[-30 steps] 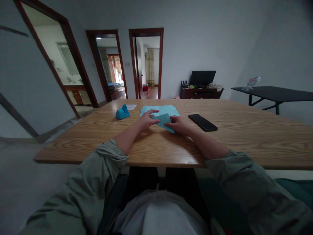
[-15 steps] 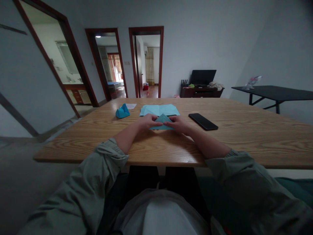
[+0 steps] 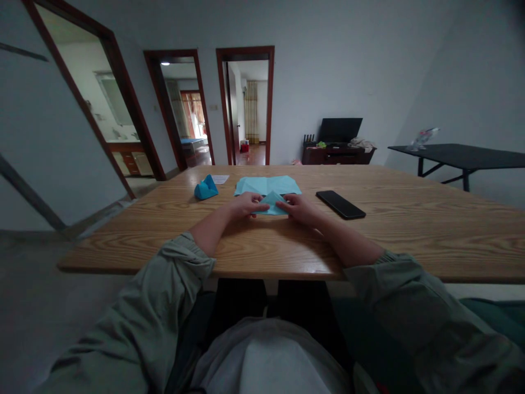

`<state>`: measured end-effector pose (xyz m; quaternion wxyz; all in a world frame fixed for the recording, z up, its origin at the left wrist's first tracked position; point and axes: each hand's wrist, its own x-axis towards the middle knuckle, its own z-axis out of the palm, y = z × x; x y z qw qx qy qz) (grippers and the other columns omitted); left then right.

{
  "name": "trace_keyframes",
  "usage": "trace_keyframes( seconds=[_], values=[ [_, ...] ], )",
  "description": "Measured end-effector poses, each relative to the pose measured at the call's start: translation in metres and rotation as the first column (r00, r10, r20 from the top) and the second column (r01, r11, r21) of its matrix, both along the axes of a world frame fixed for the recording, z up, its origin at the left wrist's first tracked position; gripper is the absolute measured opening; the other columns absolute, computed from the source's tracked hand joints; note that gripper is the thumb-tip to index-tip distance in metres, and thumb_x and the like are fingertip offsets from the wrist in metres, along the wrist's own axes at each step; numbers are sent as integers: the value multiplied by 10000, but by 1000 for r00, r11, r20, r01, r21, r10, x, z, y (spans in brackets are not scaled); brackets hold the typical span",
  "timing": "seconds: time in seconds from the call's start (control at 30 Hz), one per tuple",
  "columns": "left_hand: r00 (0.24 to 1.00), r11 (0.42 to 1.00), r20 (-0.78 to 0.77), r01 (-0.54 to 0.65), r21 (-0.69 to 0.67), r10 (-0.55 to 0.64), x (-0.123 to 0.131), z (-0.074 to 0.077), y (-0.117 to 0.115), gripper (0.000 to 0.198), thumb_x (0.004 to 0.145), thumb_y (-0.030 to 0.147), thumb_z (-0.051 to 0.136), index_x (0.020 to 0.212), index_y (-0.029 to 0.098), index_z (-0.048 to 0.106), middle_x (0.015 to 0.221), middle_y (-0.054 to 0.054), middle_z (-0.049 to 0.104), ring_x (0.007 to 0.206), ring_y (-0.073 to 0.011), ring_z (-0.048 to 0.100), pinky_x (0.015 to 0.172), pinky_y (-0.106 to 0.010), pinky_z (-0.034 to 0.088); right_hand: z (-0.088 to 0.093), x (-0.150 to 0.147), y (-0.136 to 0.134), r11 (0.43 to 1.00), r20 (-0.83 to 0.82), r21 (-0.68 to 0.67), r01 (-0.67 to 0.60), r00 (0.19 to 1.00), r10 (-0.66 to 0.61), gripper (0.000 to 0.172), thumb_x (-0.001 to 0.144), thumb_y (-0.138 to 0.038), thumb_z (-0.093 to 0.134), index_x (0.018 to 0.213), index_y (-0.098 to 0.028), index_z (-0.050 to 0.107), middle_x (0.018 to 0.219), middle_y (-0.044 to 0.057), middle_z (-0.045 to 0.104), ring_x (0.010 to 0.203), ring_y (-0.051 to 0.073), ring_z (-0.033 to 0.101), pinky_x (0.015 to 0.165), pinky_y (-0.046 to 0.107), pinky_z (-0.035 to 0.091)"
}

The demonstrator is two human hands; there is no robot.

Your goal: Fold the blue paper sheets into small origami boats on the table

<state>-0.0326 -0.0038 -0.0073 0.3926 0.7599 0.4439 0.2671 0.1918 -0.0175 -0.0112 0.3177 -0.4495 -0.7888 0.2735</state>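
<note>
A light blue folded paper with a pointed top is pinched between my two hands, just above the wooden table. My left hand grips its left side, thumb on the front and fingers behind. On the other side my right hand grips it in the same way, thumb on the near face. Behind the hands, a light blue sheet of paper with creases lies on the table. A darker blue folded paper piece sits to the left of my left hand.
To the right of my hands lies a black phone. A small white paper is behind the darker blue piece. The wooden table has its front edge close to my body. A black table stands farther right.
The folded paper has tilted a little and its lower edge sits slightly higher. My thumbs have moved slightly apart; both hands still hold it.
</note>
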Motion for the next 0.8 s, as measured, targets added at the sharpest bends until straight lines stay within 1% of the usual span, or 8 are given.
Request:
trace_keyframes(
  seconds=[0.1,0.2,0.3,0.37,0.47,0.6,0.7,0.8],
  values=[
    [998,999,46,33,-9,-33,-5,-6,6,460,654,525,728,872,140,603,699,4,577,535,-86,527,462,-193,386,1,3,-1,997,-36,-83,5,999,-8,341,812,-502,585,834,-162,572,589,-14,550,467,85,444,436,206,303],
    [994,998,95,57,-21,-55,-11,-11,11,444,634,475,757,875,129,619,752,-10,603,573,-93,544,499,-210,422,2,7,-1,987,-91,-157,23,995,-38,345,791,-456,634,948,-152,596,645,6,606,489,81,446,455,202,315],
    [988,997,148,47,-62,-37,-16,-13,15,442,613,420,782,893,122,616,777,-20,617,598,-103,563,538,-235,457,3,10,1,980,-125,-198,6,992,-32,296,791,-378,647,959,-139,603,723,34,651,542,88,485,499,203,360],
    [989,997,149,30,-72,-19,-20,-13,17,433,615,390,785,905,118,612,778,-24,621,618,-112,572,557,-247,471,2,12,3,977,-123,-211,-5,992,-21,245,793,-332,641,934,-133,612,765,47,665,580,95,512,529,207,385],
    [997,1000,76,2,-18,-1,-23,-13,20,396,644,365,758,924,120,623,787,-29,633,649,-124,576,569,-243,467,0,15,7,987,-34,-157,31,999,-37,209,787,-326,638,871,-135,641,744,35,655,603,102,519,545,215,383],
    [996,993,-83,-6,118,16,-24,-12,21,372,669,335,716,967,125,644,830,-38,659,707,-132,585,609,-227,445,-3,19,12,996,134,-44,73,989,-66,252,790,-385,614,814,-140,666,689,10,628,580,105,485,523,229,345],
    [985,986,-166,-22,164,50,-23,-10,20,457,674,328,700,1075,122,624,841,-44,668,715,-143,597,624,-231,437,-5,21,15,998,196,-18,64,979,-59,263,806,-385,589,843,-143,682,707,12,636,591,110,488,530,234,348],
    [977,983,-204,-19,181,57,-22,-8,17,491,691,334,678,1128,120,609,830,-45,669,710,-151,597,617,-233,427,-7,20,17,998,202,-8,62,978,-59,247,819,-343,586,925,-140,679,734,23,646,603,116,505,534,232,359]
  ],
)
